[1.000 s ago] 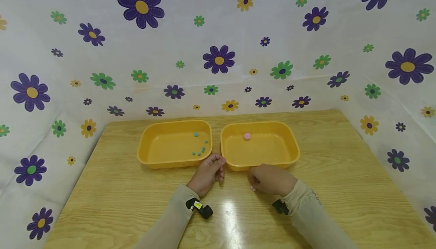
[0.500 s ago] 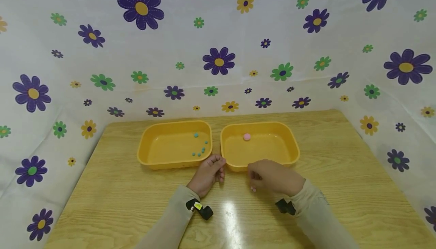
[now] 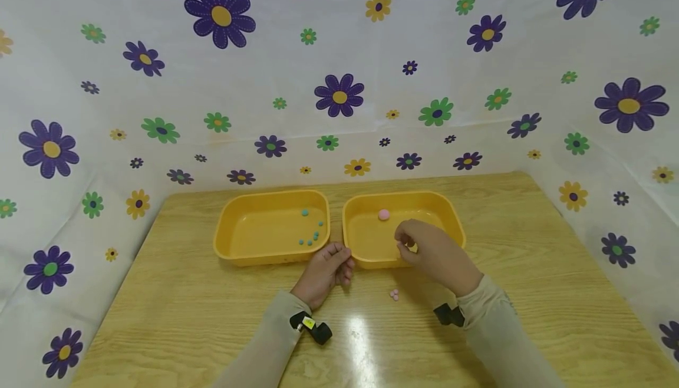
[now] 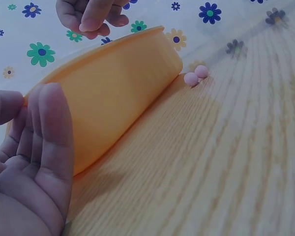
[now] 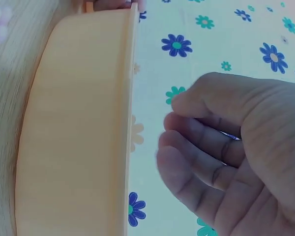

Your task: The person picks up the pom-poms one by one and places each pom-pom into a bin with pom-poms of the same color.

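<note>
My left hand point(image 3: 323, 271) is at the near left corner of the right yellow tray point(image 3: 350, 252); its thumb and fingers pinch the rim in the left wrist view. Above that tray's near side hangs my right hand point(image 3: 437, 255), fingers curled and thumb point(image 5: 187, 101) close to the index fingertip; whether something small sits between them I cannot tell. A larger pink ball point(image 3: 384, 214) lies inside the tray, toward the back. On the table just in front is a cluster of three small pink balls point(image 3: 394, 295), touching or nearly so.
To the left stands a second yellow tray point(image 3: 270, 257), holding several small teal balls point(image 3: 315, 236) and a larger teal one point(image 3: 305, 212). Both trays rest on the wooden table point(image 3: 170, 317). White flowered cloth point(image 3: 297, 63) encloses the back and sides.
My right hand has risen from beside the small pink balls and moved forward over the right tray, uncovering the balls. The left hand stays where it was.
</note>
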Demonstrator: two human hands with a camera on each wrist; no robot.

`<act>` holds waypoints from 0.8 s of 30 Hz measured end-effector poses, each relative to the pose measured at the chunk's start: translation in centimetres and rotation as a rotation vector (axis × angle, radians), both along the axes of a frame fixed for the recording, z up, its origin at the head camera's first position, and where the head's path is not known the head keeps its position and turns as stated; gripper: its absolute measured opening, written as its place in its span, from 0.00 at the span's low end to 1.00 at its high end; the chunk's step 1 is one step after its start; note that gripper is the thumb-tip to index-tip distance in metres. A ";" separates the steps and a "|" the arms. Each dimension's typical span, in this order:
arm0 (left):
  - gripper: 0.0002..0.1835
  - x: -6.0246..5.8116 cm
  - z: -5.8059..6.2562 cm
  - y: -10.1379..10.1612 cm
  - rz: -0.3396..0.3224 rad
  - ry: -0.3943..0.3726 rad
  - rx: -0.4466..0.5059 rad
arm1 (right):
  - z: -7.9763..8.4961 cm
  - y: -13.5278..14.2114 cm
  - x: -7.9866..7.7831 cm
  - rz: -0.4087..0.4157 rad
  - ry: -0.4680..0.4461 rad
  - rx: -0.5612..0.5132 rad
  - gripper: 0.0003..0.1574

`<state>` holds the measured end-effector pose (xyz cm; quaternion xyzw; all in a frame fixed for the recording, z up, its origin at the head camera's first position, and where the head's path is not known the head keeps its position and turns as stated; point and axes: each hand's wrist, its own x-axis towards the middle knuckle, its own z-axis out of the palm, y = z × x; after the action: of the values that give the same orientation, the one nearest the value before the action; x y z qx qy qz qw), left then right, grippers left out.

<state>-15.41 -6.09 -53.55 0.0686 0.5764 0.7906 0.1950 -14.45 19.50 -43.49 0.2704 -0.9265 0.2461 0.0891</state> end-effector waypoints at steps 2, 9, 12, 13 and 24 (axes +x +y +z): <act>0.09 0.1 0.0 0.0 0.000 0.002 0.006 | 0.0 0.1 -0.1 -0.012 0.022 -0.004 0.08; 0.08 0.2 -0.1 -0.1 0.000 0.007 0.027 | 0.1 0.5 -0.3 -0.050 0.029 -0.023 0.07; 0.07 0.1 -0.1 -0.1 -0.003 0.013 0.030 | 0.3 0.6 -0.3 -0.063 0.021 -0.021 0.07; 0.07 0.1 -0.1 -0.1 -0.003 0.014 0.030 | 0.4 0.6 -0.2 -0.069 0.020 -0.017 0.07; 0.07 0.1 -0.1 -0.1 0.005 -0.004 0.012 | 0.3 0.6 -0.3 -0.118 0.003 0.022 0.06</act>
<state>-15.28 -6.14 -53.64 0.0667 0.5714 0.7946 0.1939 -14.74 20.05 -43.17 0.2165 -0.9434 0.2298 0.1019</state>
